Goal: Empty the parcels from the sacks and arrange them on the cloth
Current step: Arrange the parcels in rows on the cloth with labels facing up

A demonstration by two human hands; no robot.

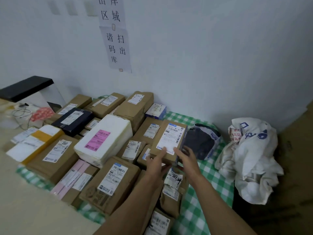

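On the green checked cloth (210, 173), a labelled brown parcel (169, 141) is touched, apparently ungripped, by open left hand (158, 164) and right hand (187, 160).

A green-and-white checked cloth (194, 216) is spread under brown cardboard parcels (54, 160) bearing white labels. A white foam box (108, 134) is marked with a pink label (97, 140). One parcel (72, 120) is wrapped in dark navy, another bag (201, 141) in dark grey. The crumpled sack (250, 160) is white with blue and red print. Black characters are printed on the white wall sign (116, 46).
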